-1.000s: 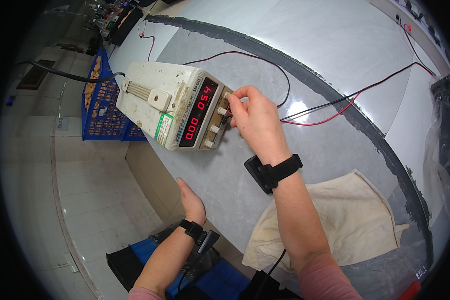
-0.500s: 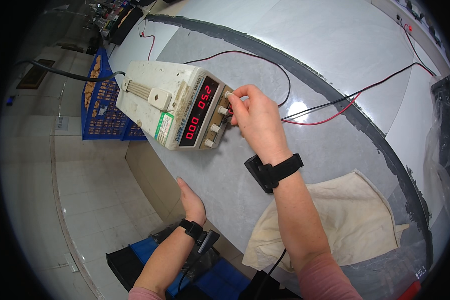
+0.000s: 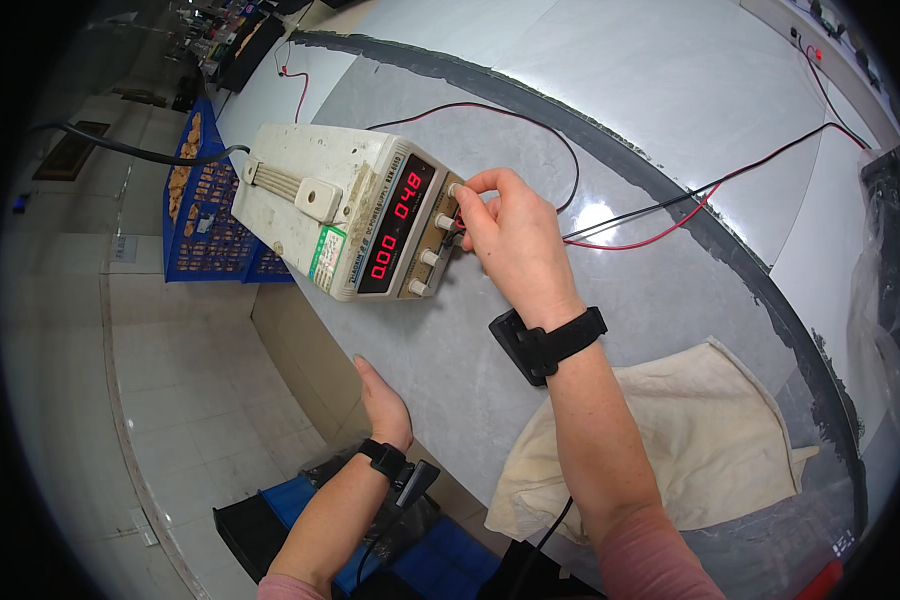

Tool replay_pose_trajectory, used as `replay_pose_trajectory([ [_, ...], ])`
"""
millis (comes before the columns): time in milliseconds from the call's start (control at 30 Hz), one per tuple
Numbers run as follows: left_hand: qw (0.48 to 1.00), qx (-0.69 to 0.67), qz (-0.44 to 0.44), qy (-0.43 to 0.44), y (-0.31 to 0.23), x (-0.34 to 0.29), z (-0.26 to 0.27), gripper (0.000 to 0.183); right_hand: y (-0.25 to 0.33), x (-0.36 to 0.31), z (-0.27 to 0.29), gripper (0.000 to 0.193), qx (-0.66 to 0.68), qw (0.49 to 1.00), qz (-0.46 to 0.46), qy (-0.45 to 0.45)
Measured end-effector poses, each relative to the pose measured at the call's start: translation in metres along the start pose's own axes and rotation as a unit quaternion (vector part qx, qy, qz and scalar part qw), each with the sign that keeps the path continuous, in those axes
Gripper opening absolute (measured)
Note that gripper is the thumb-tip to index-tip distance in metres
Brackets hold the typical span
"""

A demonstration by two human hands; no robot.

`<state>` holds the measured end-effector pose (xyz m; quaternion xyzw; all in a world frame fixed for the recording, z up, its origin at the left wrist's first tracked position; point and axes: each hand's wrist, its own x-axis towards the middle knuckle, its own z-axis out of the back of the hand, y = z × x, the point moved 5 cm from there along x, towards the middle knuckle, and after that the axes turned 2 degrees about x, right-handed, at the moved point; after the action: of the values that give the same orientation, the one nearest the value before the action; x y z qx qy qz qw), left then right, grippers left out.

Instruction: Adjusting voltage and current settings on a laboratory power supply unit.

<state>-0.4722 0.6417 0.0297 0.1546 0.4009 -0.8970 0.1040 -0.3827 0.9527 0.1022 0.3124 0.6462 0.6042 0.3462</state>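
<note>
A whitish bench power supply (image 3: 305,185) with a red-lit digital display (image 3: 397,222) stands tilted in view on the grey tabletop. My right hand (image 3: 518,240) reaches to its front panel, with thumb and index finger closed on the uppermost white knob (image 3: 455,190). Three other knobs sit lower on the panel, among them a white knob (image 3: 430,257). By the table's near left edge, my left hand (image 3: 384,408) holds nothing that shows; its thumb stretches up and apart, while the other fingers are mostly hidden. Each wrist wears a black strap with a small device.
A cream cloth (image 3: 670,440) lies under my right forearm. Red and black leads (image 3: 650,240) run over the grey table (image 3: 440,370). A blue plastic basket (image 3: 220,250) with brown pieces stands at the left. Blue and black bins (image 3: 440,555) sit below the table edge.
The upper reading on the power supply's display has dropped slightly. My right hand stays at the knob with barely any visible movement; my left hand has not moved.
</note>
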Motion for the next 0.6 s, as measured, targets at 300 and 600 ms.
replay_pose_trajectory([
  [300,1.0,-0.009,-0.005,0.001,0.0024,0.0024,0.0018,0.09,0.0017,0.0,-0.0018,0.022,-0.002,1.0,0.004,0.0],
  [600,1.0,0.004,-0.008,-0.001,-0.0028,-0.0017,0.0001,0.089,0.0027,-0.0013,-0.0017,0.021,0.007,1.0,-0.019,0.014],
])
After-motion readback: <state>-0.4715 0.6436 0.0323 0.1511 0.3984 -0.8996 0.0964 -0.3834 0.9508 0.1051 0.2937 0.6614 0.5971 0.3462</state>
